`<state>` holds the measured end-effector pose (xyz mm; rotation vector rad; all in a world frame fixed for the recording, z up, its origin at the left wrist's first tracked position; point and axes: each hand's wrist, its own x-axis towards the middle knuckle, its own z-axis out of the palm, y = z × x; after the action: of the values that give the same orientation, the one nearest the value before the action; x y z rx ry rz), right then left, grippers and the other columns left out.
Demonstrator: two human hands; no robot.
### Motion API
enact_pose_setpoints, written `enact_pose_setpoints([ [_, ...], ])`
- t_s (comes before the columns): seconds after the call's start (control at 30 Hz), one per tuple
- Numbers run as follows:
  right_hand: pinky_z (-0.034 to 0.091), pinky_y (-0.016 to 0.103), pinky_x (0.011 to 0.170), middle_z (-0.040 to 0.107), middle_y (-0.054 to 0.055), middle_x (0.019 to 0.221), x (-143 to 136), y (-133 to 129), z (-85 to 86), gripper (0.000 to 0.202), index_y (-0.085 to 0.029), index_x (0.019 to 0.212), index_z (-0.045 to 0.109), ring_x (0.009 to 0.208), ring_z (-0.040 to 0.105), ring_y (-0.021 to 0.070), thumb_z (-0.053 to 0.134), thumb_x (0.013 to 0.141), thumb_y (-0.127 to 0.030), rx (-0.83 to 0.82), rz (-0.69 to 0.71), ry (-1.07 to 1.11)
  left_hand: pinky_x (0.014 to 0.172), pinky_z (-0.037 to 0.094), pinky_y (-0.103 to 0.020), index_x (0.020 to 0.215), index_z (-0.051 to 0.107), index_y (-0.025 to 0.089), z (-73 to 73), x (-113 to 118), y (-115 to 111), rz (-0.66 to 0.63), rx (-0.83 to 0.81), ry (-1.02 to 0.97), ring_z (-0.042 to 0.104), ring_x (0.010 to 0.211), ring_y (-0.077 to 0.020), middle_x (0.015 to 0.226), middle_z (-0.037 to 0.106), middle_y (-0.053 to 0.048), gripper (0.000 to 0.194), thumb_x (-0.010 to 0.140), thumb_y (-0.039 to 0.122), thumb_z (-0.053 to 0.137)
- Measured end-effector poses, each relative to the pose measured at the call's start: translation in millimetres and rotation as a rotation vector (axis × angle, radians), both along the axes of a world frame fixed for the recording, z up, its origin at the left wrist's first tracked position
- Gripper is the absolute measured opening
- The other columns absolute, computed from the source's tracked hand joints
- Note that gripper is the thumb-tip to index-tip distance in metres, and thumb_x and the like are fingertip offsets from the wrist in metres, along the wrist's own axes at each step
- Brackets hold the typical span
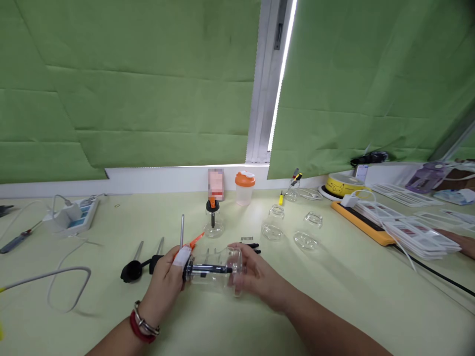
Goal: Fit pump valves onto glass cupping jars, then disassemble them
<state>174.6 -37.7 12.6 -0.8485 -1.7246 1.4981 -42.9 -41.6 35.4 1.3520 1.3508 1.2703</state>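
My left hand point(166, 277), with white tape on a finger, is closed round a black pump top with an orange lever point(196, 240). My right hand point(261, 277) grips the base end of a clear glass bottle point(218, 286) lying sideways. The pump's dark tube point(211, 269) runs inside the bottle, whose neck faces my left hand. Whether the top is seated on the neck is hidden by my fingers. Left of my left hand lie black caps with metal rods point(131, 271). Behind my right hand are a spring point(247, 239) and small black parts point(254, 248).
Two glass bottles point(272, 231) stand to the right, and one with a black and orange top point(213, 228) stands ahead. Further back is an orange-lidded cup point(245, 190). Power strips point(361, 225) lie on both sides. Another person's hand point(458, 242) touches white cards point(421, 240) at right.
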Motion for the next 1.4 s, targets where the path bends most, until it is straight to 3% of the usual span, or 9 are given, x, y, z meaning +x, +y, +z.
enact_pose_setpoints([
  [0.13, 0.025, 0.046, 0.106, 0.033, 0.007, 0.141, 4.1, -3.9, 7.8, 0.065, -0.032, 0.128, 0.043, 0.131, 0.027, 0.0269, 0.069, 0.068, -0.031, 0.435, -0.100, -0.120, 0.036, 0.027, -0.019, 0.055, 0.051, 0.019, -0.3, -0.5, 1.8, -0.003, -0.049, -0.032, 0.036, 0.037, -0.0102, 0.045, 0.046, 0.002, 0.040, 0.083, 0.047, 0.047],
  [0.37, 0.052, 0.038, 0.068, 0.056, 0.010, 0.108, -5.1, 1.2, -6.3, 0.056, -0.024, 0.124, 0.038, 0.082, 0.063, 0.0207, 0.051, 0.080, -0.056, -0.198, -0.025, 0.008, 0.038, 0.030, -0.020, 0.061, 0.055, 0.020, -6.3, 1.8, 2.6, -0.026, 0.046, 0.007, 0.039, 0.039, -0.0104, 0.047, 0.048, 0.004, 0.027, 0.076, 0.042, 0.058],
  [0.53, 0.031, 0.047, 0.104, 0.041, 0.006, 0.135, 2.6, -2.0, 4.7, 0.059, -0.032, 0.125, 0.047, 0.127, 0.036, 0.0266, 0.067, 0.071, -0.018, 0.742, -0.164, -0.302, 0.033, 0.023, -0.019, 0.051, 0.048, 0.020, -3.2, 2.3, 5.5, -0.061, -0.177, -0.070, 0.035, 0.032, -0.0090, 0.041, 0.047, 0.003, 0.039, 0.080, 0.046, 0.050],
  [0.67, 0.022, 0.048, 0.110, 0.043, -0.003, 0.138, 6.5, -3.6, 9.4, 0.050, -0.042, 0.122, 0.049, 0.136, 0.023, 0.0201, 0.045, 0.086, -0.009, 1.058, -0.075, -0.408, 0.031, 0.020, -0.017, 0.055, 0.050, 0.019, -8.3, -0.3, 7.4, -0.092, -0.356, -0.217, 0.034, 0.030, -0.0076, 0.042, 0.050, 0.002, 0.037, 0.077, 0.049, 0.052],
  [0.77, 0.016, 0.050, 0.111, 0.035, -0.003, 0.143, 3.2, -5.4, 6.4, 0.051, -0.043, 0.127, 0.043, 0.137, 0.020, 0.0227, 0.057, 0.084, -0.021, 0.946, -0.096, -0.310, 0.031, 0.020, -0.017, 0.056, 0.051, 0.018, -9.1, -2.5, 6.4, -0.083, -0.340, -0.232, 0.035, 0.030, -0.0074, 0.042, 0.050, 0.001, 0.040, 0.078, 0.051, 0.050],
  [0.87, 0.033, 0.050, 0.102, 0.028, 0.010, 0.145, -1.8, -5.8, 0.0, 0.080, -0.033, 0.140, 0.020, 0.132, 0.030, 0.0291, 0.065, 0.075, -0.046, 0.472, -0.162, -0.069, 0.033, 0.025, -0.017, 0.055, 0.050, 0.018, -3.6, -1.9, 2.6, -0.068, -0.171, -0.109, 0.037, 0.034, -0.0076, 0.044, 0.049, 0.001, 0.043, 0.082, 0.051, 0.046],
  [0.97, 0.052, 0.041, 0.077, 0.043, 0.014, 0.128, -2.9, -4.2, -4.2, 0.064, -0.027, 0.137, 0.021, 0.104, 0.057, 0.0241, 0.048, 0.085, -0.052, 0.024, -0.044, -0.003, 0.036, 0.029, -0.017, 0.056, 0.048, 0.019, 1.2, 1.1, 0.4, -0.041, -0.066, -0.006, 0.038, 0.037, -0.0083, 0.043, 0.046, 0.004, 0.042, 0.083, 0.051, 0.046],
  [1.2, 0.031, 0.047, 0.105, 0.040, 0.007, 0.132, 7.5, 1.4, 4.1, 0.064, -0.029, 0.124, 0.043, 0.127, 0.033, 0.0255, 0.054, 0.068, -0.002, 0.974, -0.148, -0.347, 0.032, 0.023, -0.018, 0.055, 0.047, 0.019, -10.9, -8.3, 14.7, 0.030, -0.311, -0.124, 0.035, 0.032, -0.0080, 0.042, 0.050, 0.002, 0.044, 0.079, 0.055, 0.043],
  [1.4, 0.040, 0.040, 0.099, 0.033, 0.009, 0.137, 19.4, 0.3, 19.0, 0.074, -0.028, 0.133, 0.035, 0.126, 0.035, 0.0238, 0.048, 0.065, -0.001, 0.875, -0.368, -0.438, 0.035, 0.028, -0.018, 0.061, 0.050, 0.018, -9.0, -18.0, 19.1, 0.119, -0.225, -0.165, 0.037, 0.035, -0.0082, 0.045, 0.054, 0.001, 0.032, 0.078, 0.046, 0.047],
])
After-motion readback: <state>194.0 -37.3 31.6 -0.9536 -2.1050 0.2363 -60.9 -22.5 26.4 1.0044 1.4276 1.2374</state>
